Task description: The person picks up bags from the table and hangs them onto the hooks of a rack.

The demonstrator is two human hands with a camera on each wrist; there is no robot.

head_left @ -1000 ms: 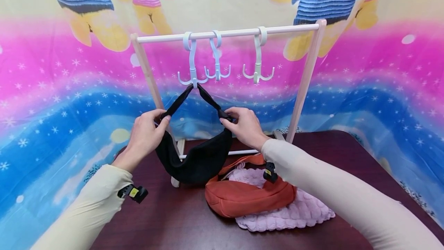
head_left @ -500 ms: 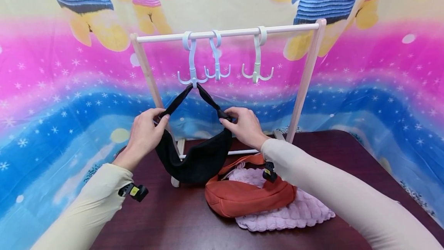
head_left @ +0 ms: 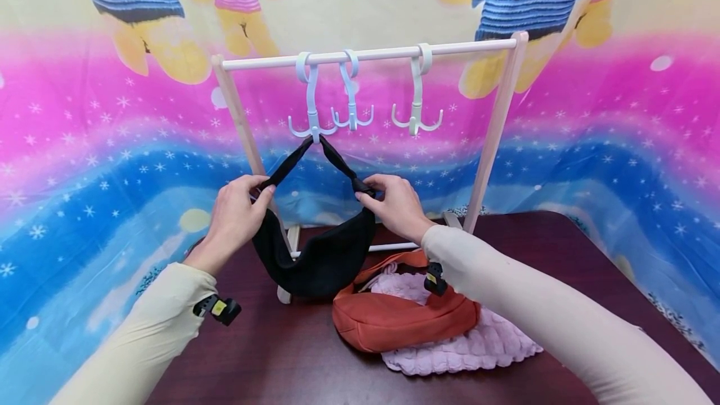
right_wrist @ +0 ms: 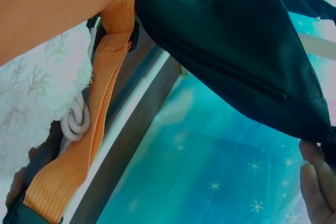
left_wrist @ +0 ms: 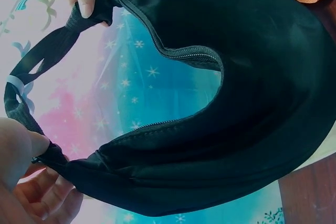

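Observation:
A black zippered shoulder bag [head_left: 320,261] hangs by its strap from the left light-blue hook [head_left: 313,124]. My left hand [head_left: 239,211] pinches the strap's left end where it meets the bag, thumb in front. At the other end, my right hand [head_left: 396,205] pinches the strap near its knot. The strap [left_wrist: 52,51] rises from both hands to a peak at the hook. In the left wrist view the bag curves in a crescent, its zipper [left_wrist: 194,55] along the inner edge. Part of its body [right_wrist: 226,40] fills the top of the right wrist view, with my right fingers [right_wrist: 313,182] below its corner.
A rack [head_left: 365,54] with wooden posts carries another blue hook [head_left: 352,99] and a pale green hook [head_left: 417,99]. An orange-red bag [head_left: 405,324] lies on a pink quilted bag [head_left: 506,342] on the dark table [head_left: 253,355], under my right forearm.
The pale green hook has turned slightly on the bar. Both hands keep their hold on the strap and the black bag hangs as before.

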